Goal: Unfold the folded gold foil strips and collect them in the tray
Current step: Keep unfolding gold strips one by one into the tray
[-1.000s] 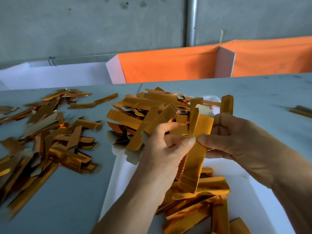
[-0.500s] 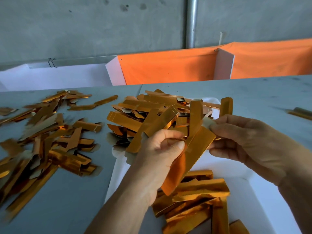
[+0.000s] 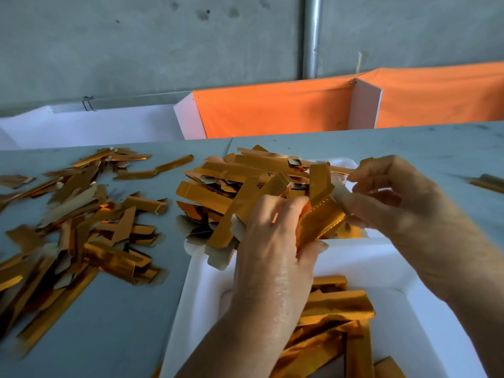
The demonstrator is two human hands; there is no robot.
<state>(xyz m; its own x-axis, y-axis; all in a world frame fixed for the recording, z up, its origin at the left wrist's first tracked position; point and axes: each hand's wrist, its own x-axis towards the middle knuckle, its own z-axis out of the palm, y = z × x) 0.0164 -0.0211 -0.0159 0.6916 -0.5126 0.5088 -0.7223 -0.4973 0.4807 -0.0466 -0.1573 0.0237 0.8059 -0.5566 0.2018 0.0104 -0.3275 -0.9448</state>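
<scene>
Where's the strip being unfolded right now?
Head view, centre-right: the strip is held between left hand and right hand, above the white tray.

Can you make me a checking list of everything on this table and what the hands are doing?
Surface: grey table, scuffed.
Job's things: white tray holding gold strips near the person and a pile at its far end; one held strip above the tray.
Clutter: loose strips spread left of the tray; one stray strip far right.
Grippers: left hand and right hand both pinch the held strip.
Cables: nothing seen.
Surroundings: orange cloth, white boards, metal pipe, concrete wall.
</scene>
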